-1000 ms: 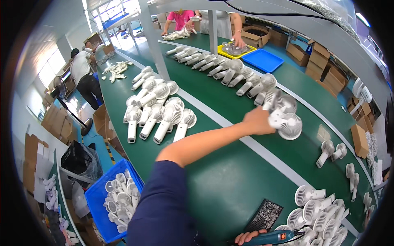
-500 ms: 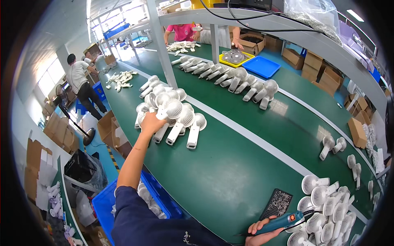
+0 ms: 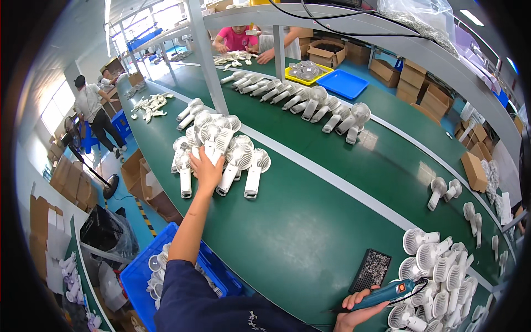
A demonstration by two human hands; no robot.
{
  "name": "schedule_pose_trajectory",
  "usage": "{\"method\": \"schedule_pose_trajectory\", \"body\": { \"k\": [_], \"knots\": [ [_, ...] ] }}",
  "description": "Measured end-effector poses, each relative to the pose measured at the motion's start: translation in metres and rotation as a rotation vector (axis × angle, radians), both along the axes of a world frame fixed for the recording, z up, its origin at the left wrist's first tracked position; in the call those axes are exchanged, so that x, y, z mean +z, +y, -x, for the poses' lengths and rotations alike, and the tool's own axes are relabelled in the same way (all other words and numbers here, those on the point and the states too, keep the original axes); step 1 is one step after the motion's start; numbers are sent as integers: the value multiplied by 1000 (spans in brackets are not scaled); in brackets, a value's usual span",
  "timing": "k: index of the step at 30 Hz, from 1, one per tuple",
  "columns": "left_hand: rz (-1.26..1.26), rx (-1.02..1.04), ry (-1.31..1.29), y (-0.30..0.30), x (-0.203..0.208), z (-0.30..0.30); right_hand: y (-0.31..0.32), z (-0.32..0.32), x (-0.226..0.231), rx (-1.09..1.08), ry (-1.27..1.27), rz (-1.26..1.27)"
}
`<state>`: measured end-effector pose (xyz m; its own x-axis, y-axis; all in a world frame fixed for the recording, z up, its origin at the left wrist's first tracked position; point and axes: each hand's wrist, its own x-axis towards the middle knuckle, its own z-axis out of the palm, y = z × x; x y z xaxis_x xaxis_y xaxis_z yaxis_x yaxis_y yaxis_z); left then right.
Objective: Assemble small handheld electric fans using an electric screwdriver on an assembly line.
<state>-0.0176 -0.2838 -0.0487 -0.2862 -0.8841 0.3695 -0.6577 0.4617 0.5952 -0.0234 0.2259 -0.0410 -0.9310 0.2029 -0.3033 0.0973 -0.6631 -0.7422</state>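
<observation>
My left hand reaches over a heap of white handheld fans at the left of the green bench, its fingers closed around the handle of one handheld fan. More fans lie close about it, heads and handles overlapping. Down at the lower right, my right hand grips a teal electric screwdriver, its tip pointing left. Just beyond that tool lies a black tray of small metal screws. Right of the tool, a larger pile of white fans covers the bench corner.
A blue bin with fans stands below my left arm. A grey post rises behind the left heap. A row of fans, a yellow tray and a blue tray lie farther back. Co-workers sit across the bench.
My left hand has turned a fan within the heap, so its handle now shows above my fingers. The right hand still holds the screwdriver. The whole view has shifted slightly.
</observation>
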Motion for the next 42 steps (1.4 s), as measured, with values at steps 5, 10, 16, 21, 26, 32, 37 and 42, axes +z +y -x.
{"method": "schedule_pose_trajectory", "body": {
  "k": [5, 10, 16, 21, 26, 32, 37, 42],
  "knots": [
    [-5, 127, -35, 4, -3, 18, -3, -2, 4, -2, -10, 8],
    [148, 75, -53, 10, -7, 1, 1, -1, -1, 30, 23, 12],
    [170, -32, -51, 19, -8, -15, 2, -3, -3, 66, 4, 23],
    [316, -19, -14, 24, -13, -18, 1, -2, -1, 68, 26, 55],
    [530, 26, 33, 36, 12, -25, 2, -2, -7, 113, 3, 68],
    [-9, -921, 288, 144, 82, 128, 7, 0, -8, 106, 40, 96],
    [110, -776, -222, 175, 17, 317, 5, -12, -35, 162, 25, 125],
    [-127, -601, -700, 198, 26, 426, 3, -7, -5, 153, -21, 95]
  ]
}}
